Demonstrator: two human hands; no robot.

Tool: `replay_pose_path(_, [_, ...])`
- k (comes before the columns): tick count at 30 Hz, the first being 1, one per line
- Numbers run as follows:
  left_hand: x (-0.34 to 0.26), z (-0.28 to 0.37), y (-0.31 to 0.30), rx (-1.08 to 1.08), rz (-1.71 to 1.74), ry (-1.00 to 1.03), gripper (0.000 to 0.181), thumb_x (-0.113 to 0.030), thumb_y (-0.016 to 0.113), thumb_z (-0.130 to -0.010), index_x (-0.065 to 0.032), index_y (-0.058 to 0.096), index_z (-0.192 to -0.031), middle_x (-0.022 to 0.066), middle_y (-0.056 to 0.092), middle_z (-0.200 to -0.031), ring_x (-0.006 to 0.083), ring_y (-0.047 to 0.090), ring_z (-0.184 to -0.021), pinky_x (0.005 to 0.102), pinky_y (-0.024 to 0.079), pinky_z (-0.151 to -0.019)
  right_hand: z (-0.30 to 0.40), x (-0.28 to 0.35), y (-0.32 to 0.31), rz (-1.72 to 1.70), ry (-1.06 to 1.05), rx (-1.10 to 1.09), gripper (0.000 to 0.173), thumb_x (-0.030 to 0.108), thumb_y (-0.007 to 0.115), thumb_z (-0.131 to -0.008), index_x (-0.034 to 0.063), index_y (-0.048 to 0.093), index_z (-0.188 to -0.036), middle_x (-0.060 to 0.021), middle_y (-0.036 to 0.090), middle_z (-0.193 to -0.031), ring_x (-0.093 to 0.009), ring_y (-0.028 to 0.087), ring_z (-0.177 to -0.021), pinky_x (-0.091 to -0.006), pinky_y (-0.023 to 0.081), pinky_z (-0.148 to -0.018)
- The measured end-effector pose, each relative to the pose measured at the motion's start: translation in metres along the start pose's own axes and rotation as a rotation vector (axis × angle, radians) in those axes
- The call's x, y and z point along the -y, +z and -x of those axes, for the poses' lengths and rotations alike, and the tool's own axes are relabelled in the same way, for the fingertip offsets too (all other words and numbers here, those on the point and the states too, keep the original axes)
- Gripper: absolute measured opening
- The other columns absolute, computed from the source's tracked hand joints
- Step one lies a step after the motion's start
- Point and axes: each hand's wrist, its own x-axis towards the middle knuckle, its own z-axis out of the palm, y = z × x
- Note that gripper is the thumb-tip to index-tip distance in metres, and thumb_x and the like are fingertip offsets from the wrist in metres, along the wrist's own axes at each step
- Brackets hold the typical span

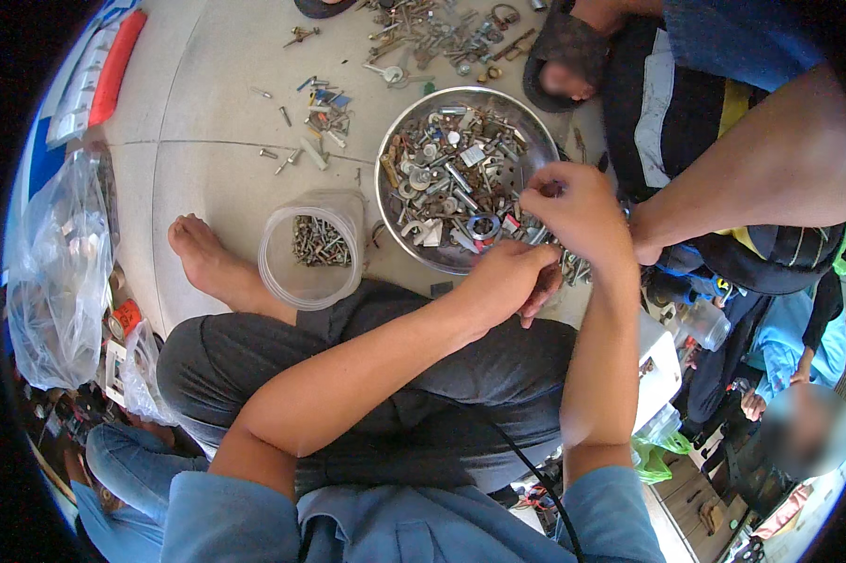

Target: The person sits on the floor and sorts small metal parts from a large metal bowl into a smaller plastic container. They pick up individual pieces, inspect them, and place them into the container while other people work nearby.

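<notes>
A round metal bowl (540,144) full of mixed bolts, nuts, washers and other small hardware (451,183) sits on the floor in front of me. Over its right rim is my right hand (579,204), thumb and fingertips drawn together; whether a small piece is pinched there cannot be made out. My left hand (514,274) is just below, at the bowl's near right edge, with fingers curled and dirty fingertips. Its palm is turned away, so its contents are hidden. Left of the bowl, a clear plastic tub (356,225) leans toward my leg, holding many small screws (321,243).
Loose bolts and screws (328,116) lie on the tiled floor (212,91), with a larger heap (451,42) beyond the bowl. Another person's arm (761,162) reaches in from the right. Plastic bags (61,274) stand left. A second person (803,345) is at lower right.
</notes>
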Motion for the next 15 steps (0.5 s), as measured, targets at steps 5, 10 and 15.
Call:
replay_pose_path(5, [0.0, -0.005, 0.002, -0.077, 0.018, -0.035, 0.047, -0.033, 0.055, -0.106, -0.0079, 0.058, -0.066, 0.0032, 0.054, -0.057, 0.0164, 0.053, -0.047, 0.034, 0.047, -0.047, 0.019, -0.008, -0.002, -0.088, 0.04, -0.113, 0.027, 0.023, 0.076, -0.077, 0.0008, 0.079, -0.091, -0.0215, 0.077, -0.087, -0.037, 0.076, -0.082, -0.0429, 0.059, -0.08])
replay_pose_path(10, [0.003, -0.003, 0.0, 0.014, -0.082, -0.008, 0.047, -0.034, 0.056, -0.106, -0.0085, 0.058, -0.067, 0.0031, 0.055, -0.058, 0.0159, 0.053, -0.047, 0.0334, 0.046, -0.047, -0.004, -0.012, 0.01, 0.233, -0.03, -0.082, 0.025, 0.022, 0.075, -0.078, 0.0057, 0.082, -0.096, -0.0225, 0.077, -0.094, -0.039, 0.075, -0.093, -0.0481, 0.059, -0.089])
replay_pose_path(15, [0.004, -0.004, 0.0, 0.002, -0.074, -0.026, 0.045, -0.032, 0.056, -0.105, -0.0085, 0.058, -0.067, 0.0032, 0.055, -0.059, 0.0152, 0.053, -0.048, 0.0329, 0.044, -0.047, -0.008, 0.007, 0.019, 0.472, 0.098, -0.074, 0.024, 0.022, 0.078, -0.076, 0.0094, 0.083, -0.096, -0.022, 0.077, -0.1, -0.04, 0.073, -0.098, -0.051, 0.059, -0.09])
